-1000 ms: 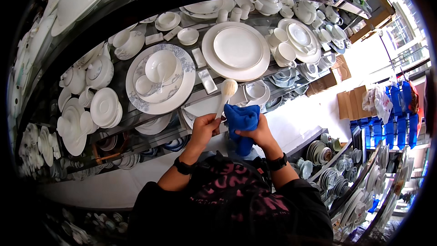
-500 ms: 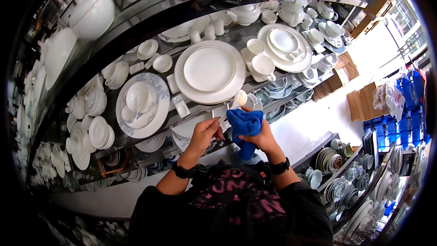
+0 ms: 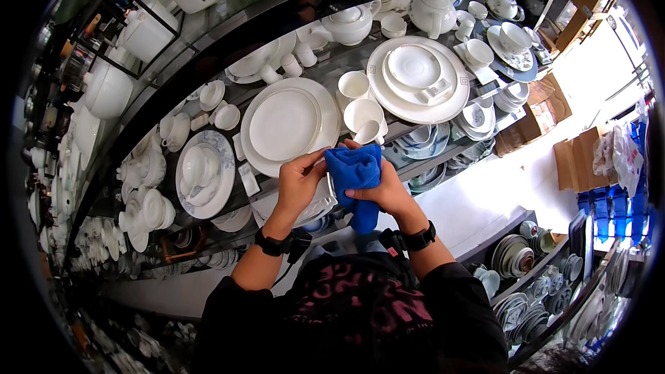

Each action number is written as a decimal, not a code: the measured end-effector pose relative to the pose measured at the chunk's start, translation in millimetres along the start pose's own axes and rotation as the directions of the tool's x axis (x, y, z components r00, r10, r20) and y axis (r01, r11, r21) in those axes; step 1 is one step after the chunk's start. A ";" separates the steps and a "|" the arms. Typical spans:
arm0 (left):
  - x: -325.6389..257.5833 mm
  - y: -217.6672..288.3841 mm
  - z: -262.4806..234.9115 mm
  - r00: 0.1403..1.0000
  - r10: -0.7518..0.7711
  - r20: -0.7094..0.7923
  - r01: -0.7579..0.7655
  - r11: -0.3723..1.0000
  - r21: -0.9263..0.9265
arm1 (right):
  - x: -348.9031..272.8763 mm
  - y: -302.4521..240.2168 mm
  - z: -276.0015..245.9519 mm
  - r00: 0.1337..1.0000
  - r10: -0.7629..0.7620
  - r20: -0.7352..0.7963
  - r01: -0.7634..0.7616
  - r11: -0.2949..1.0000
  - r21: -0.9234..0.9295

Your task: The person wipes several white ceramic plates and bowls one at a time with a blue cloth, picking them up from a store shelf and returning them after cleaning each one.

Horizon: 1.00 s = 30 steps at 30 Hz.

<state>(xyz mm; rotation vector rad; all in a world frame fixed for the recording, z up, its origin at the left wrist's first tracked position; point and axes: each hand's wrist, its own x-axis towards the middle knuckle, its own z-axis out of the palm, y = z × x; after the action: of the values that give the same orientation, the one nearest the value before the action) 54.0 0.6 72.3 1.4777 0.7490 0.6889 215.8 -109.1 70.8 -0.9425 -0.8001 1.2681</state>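
My right hand [image 3: 384, 190] is closed around a bunched blue cloth [image 3: 355, 170], its thumb pressed across the front. A white spoon [image 3: 369, 133] pokes out past the far side of the cloth; most of its handle is wrapped or hidden. The fingers of my left hand [image 3: 303, 179] pinch together at the cloth's left edge, where the spoon's handle end appears to lie. Two white mugs [image 3: 361, 112] stand just beyond my hands. To their left a white plate [image 3: 285, 125] rests on a larger one, close to my left fingertips.
Stacked white plates [image 3: 414, 67], teapots [image 3: 431, 12] and a blue-patterned plate [image 3: 223, 190] crowd the shelf. More crockery fills the shelves below and above. At right are a cardboard box [image 3: 578, 159], blue crates [image 3: 616, 208] and another rack of plates [image 3: 512, 256].
Both hands, the cloth and the spoon have shifted left and slightly farther away. My left hand has closed in on the cloth, covering the gap where the spoon's handle showed. The view has shifted too.
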 end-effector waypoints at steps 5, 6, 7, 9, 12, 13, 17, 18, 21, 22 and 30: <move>14.0 1.2 8.3 0.989 0.069 -0.131 -0.047 0.986 0.162 | 10.5 2.2 -9.7 0.999 -0.021 -0.023 0.019 0.995 -0.094; 18.8 5.5 9.5 0.987 0.049 -0.152 -0.013 0.973 0.232 | 11.5 3.2 -9.3 0.999 -0.005 -0.041 0.001 0.994 -0.110; 23.3 7.3 11.4 0.983 0.031 -0.180 0.024 0.954 0.298 | 12.0 10.8 -7.2 0.990 -0.127 -0.067 0.109 0.970 -0.219; 32.9 0.6 16.5 0.975 0.104 -0.196 -0.059 0.973 0.224 | 6.5 19.0 -9.5 0.989 -0.126 -0.081 0.111 0.979 -0.173; 44.6 -16.0 17.2 0.958 0.189 -0.218 -0.122 0.950 0.289 | -3.5 30.1 -16.6 0.991 -0.102 -0.087 0.088 0.984 -0.156; 47.2 -17.7 18.9 0.958 0.192 -0.212 -0.114 0.935 0.335 | -8.8 30.9 -17.6 0.991 -0.087 -0.101 0.072 0.987 -0.141; 50.3 -22.8 21.6 0.976 0.141 -0.165 -0.058 0.902 0.428 | -22.9 42.5 -19.5 0.988 -0.100 -0.116 0.090 0.992 -0.091; 51.0 -26.8 22.9 0.976 0.149 -0.160 -0.069 0.904 0.422 | -25.8 45.5 -21.0 0.986 -0.113 -0.122 0.100 0.990 -0.103; 53.6 -32.7 27.2 0.957 0.219 -0.189 -0.144 0.927 0.345 | -31.0 50.5 -22.1 0.982 -0.130 -0.140 0.113 0.986 -0.124; 54.4 -34.8 28.2 0.957 0.221 -0.187 -0.152 0.933 0.327 | -31.8 51.3 -23.2 0.981 -0.123 -0.152 0.104 0.986 -0.128; 61.3 -47.3 24.7 0.968 0.196 -0.157 -0.130 0.926 0.354 | -36.6 53.2 -13.4 0.966 -0.128 -0.225 0.094 0.984 -0.153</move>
<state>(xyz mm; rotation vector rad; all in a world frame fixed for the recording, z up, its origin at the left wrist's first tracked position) 108.6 34.7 22.7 1.8250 0.9344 0.8680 200.7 -144.7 17.4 -1.1225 -0.7522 0.9908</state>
